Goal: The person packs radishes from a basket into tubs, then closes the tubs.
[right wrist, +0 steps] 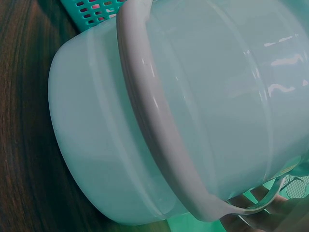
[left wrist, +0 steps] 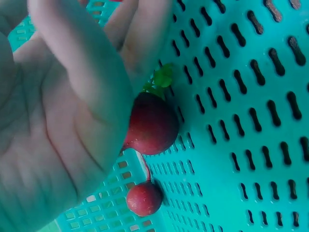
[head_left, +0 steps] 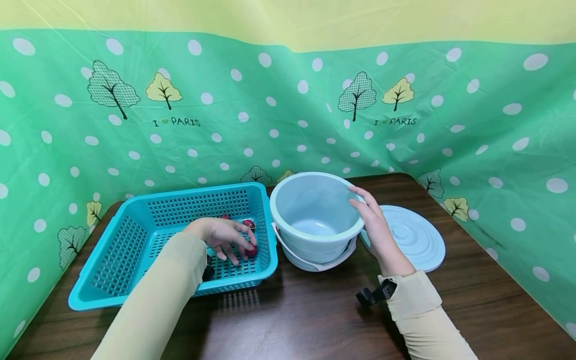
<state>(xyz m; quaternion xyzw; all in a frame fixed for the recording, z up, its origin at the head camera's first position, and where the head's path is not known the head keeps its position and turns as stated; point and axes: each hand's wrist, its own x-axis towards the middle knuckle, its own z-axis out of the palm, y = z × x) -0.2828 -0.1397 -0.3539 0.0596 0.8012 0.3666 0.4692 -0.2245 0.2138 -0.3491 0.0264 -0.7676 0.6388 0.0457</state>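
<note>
My left hand (head_left: 227,237) reaches palm down into the turquoise plastic basket (head_left: 265,190), its fingers spread and bent a little. Its fingertips are right at a red radish (head_left: 250,251). In the left wrist view, one radish (left wrist: 154,125) with a bit of green leaf shows beside a finger, and a smaller radish (left wrist: 145,198) with a thin root lies below it. My right hand (head_left: 375,225) grips the right rim of a pale blue bucket (head_left: 310,195), fingertips over the edge. The bucket stands upright, with nothing visible inside, and its whitish handle (right wrist: 149,111) hangs down its side.
To the right, behind my right hand, a round pale blue lid (head_left: 418,240) lies flat on the dark wooden table (head_left: 315,315). The basket stands close against the bucket's left side. A green dotted cloth (head_left: 288,110) hangs behind the table.
</note>
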